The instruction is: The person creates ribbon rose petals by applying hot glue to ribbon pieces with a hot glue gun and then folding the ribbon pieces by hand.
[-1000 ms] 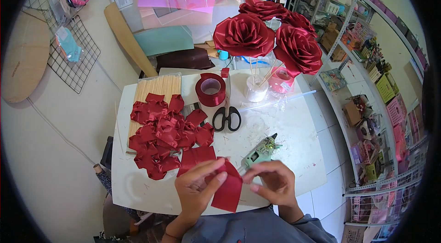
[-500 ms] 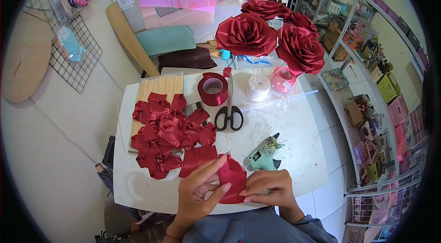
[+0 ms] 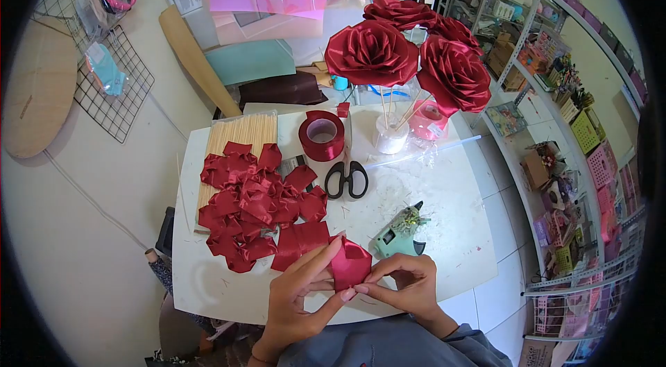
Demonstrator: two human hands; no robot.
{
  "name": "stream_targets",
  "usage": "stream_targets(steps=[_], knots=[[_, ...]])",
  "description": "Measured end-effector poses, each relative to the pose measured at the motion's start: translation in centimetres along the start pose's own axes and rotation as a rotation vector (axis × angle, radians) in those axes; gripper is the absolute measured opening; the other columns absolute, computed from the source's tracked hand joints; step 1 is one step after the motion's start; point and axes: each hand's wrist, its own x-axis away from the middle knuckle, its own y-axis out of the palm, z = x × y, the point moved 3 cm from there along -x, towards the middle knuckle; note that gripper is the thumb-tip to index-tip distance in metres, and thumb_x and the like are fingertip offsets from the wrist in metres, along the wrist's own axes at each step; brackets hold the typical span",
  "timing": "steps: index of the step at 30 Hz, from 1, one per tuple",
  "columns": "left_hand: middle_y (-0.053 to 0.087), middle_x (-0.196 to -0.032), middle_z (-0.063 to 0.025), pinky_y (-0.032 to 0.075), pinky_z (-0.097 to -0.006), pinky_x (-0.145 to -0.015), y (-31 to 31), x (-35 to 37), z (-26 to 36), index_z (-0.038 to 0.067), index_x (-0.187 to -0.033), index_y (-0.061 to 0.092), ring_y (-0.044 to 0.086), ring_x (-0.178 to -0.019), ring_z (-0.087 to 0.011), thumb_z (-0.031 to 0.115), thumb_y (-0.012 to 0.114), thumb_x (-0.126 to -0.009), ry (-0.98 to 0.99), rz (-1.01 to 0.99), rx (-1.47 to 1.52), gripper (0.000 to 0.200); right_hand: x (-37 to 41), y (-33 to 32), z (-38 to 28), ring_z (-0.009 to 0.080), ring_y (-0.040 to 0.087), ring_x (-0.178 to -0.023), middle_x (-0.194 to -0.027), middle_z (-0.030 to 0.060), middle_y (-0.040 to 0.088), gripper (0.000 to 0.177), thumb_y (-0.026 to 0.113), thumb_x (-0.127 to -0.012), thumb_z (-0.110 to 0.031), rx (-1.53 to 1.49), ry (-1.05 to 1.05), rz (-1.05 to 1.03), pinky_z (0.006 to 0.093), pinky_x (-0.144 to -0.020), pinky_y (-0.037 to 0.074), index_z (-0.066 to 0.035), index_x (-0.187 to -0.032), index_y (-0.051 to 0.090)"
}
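Between my hands, near the table's front edge, is a piece of dark red satin ribbon (image 3: 352,264) with folded corners. My left hand (image 3: 302,291) grips its left side, index finger at the top corner and thumb at the bottom. My right hand (image 3: 406,284) pinches its lower right edge, the fingertips close to my left thumb. Flat strips of red ribbon (image 3: 302,242) lie just left of it. Beyond them is a pile of folded red ribbon petals (image 3: 257,197). A mint-green glue gun (image 3: 397,236) lies behind my right hand.
Black-handled scissors (image 3: 347,180) and a red ribbon roll (image 3: 321,135) lie mid-table. Wooden skewers (image 3: 239,132) are under the pile. Large red ribbon roses (image 3: 374,55) stand on sticks in a white holder (image 3: 390,135) at the back right. Loaded shelves (image 3: 555,159) line the right side.
The lower edge of the ribbon piece has been folded upward, so it looks shorter. My right hand has shifted slightly left, its fingertips meeting near my left thumb.
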Motion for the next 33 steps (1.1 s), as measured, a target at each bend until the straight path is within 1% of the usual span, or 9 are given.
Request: stream_targets(steps=[7, 13, 15, 19, 21, 22, 23, 25, 33], knots=[[0.042, -0.116, -0.0169, 0.049, -0.0254, -0.072, -0.1, 0.0, 0.2, 0.0, -0.12, 0.039, 0.057, -0.087, -0.0171, -0.009, 0.062, -0.065, -0.023, -0.001, -0.072, 0.061, 0.1, 0.2, 0.2, 0.0136, 0.059, -0.075, -0.079, 0.0103, 0.059, 0.017, 0.065, -0.065, 0.009, 0.002, -0.013, 0.028, 0.0238, -0.068, 0.048, 0.003, -0.079, 0.057], [0.041, -0.118, -0.0163, 0.05, -0.0248, -0.072, -0.2, -0.1, -0.3, -0.002, -0.122, 0.035, 0.056, -0.089, -0.0181, -0.012, 0.061, -0.064, -0.035, 0.015, -0.07, 0.064, 0.1, 0.4, 0.2, 0.0135, 0.059, -0.075, -0.079, 0.0099, 0.058, 0.022, 0.065, -0.064, 0.011, 0.025, -0.053, 0.048, 0.0241, -0.068, 0.048, 0.002, -0.08, 0.053], [0.039, -0.119, -0.0163, 0.05, -0.025, -0.072, -0.2, -0.2, -0.6, -0.003, -0.123, 0.033, 0.055, -0.091, -0.0192, -0.013, 0.061, -0.064, -0.026, 0.026, -0.002, 0.066, -0.1, 0.5, 0.0, 0.0127, 0.057, -0.077, -0.08, 0.0101, 0.057, 0.021, 0.065, -0.067, 0.005, -0.154, 0.053, 0.154, 0.0248, -0.068, 0.046, 0.0, -0.082, 0.05], [0.035, -0.122, -0.0165, 0.05, -0.0261, -0.075, -0.3, -0.4, -1.2, -0.006, -0.124, 0.027, 0.052, -0.098, -0.0226, -0.015, 0.06, -0.064, -0.007, 0.057, 0.116, 0.07, -0.2, 0.0, 0.3, 0.0112, 0.054, -0.074, -0.079, 0.0078, 0.055, 0.02, 0.064, -0.072, -0.003, -0.371, 0.055, 0.139, 0.0241, -0.066, 0.044, 0.0, -0.083, 0.049], [0.034, -0.122, -0.0168, 0.05, -0.0265, -0.075, 0.0, -0.4, -1.4, -0.006, -0.124, 0.027, 0.051, -0.099, -0.023, -0.015, 0.06, -0.063, 0.004, 0.061, 0.14, 0.07, 0.0, 0.0, 1.1, 0.0112, 0.049, -0.069, -0.076, 0.0054, 0.052, 0.019, 0.062, -0.075, -0.011, -0.134, 0.13, -0.028, 0.0233, -0.064, 0.041, 0.0, -0.083, 0.049], [0.034, -0.123, -0.0171, 0.05, -0.0269, -0.076, 0.2, -0.4, -1.5, -0.006, -0.124, 0.027, 0.05, -0.1, -0.0234, -0.015, 0.06, -0.063, 0.014, 0.065, 0.163, 0.069, 0.1, 0.3, 1.4, 0.0104, 0.044, -0.061, -0.067, 0.0036, 0.048, 0.017, 0.061, -0.076, -0.012, -0.08, 0.084, -0.03, 0.0218, -0.057, 0.037, 0.001, -0.079, 0.05], [0.034, -0.123, -0.0171, 0.05, -0.0269, -0.076, 0.3, -0.4, -1.5, -0.006, -0.124, 0.027, 0.05, -0.1, -0.0234, -0.015, 0.06, -0.063, 0.013, 0.063, 0.162, 0.069, 0.2, 0.3, 1.6, 0.0104, 0.044, -0.061, -0.067, 0.0036, 0.048, 0.017, 0.061, -0.076, -0.012, -0.081, 0.083, -0.029, 0.0218, -0.057, 0.037, 0.001, -0.079, 0.05], [0.034, -0.122, -0.0174, 0.05, -0.0264, -0.076, 0.6, -0.3, -1.6, -0.006, -0.124, 0.026, 0.05, -0.101, -0.0235, -0.015, 0.06, -0.064, 0.02, 0.039, 0.142, 0.07, 0.1, 0.5, 1.7, 0.0098, 0.041, -0.056, -0.061, 0.004, 0.045, 0.016, 0.06, -0.077, -0.013, 0.156, 0.06, -0.061, 0.0219, -0.052, 0.034, 0.001, -0.075, 0.051], [0.036, -0.119, -0.0188, 0.05, -0.0262, -0.074, 0.7, 0.1, -0.9, -0.007, -0.123, 0.028, 0.051, -0.098, -0.022, -0.015, 0.059, -0.064, 0.063, 0.039, 0.094, 0.067, 0.4, 0.6, 1.0, 0.0086, 0.038, -0.051, -0.059, 0.0049, 0.046, 0.013, 0.057, -0.078, -0.01, 0.167, 0.104, 0.015, 0.0217, -0.047, 0.03, 0.001, -0.073, 0.053]])
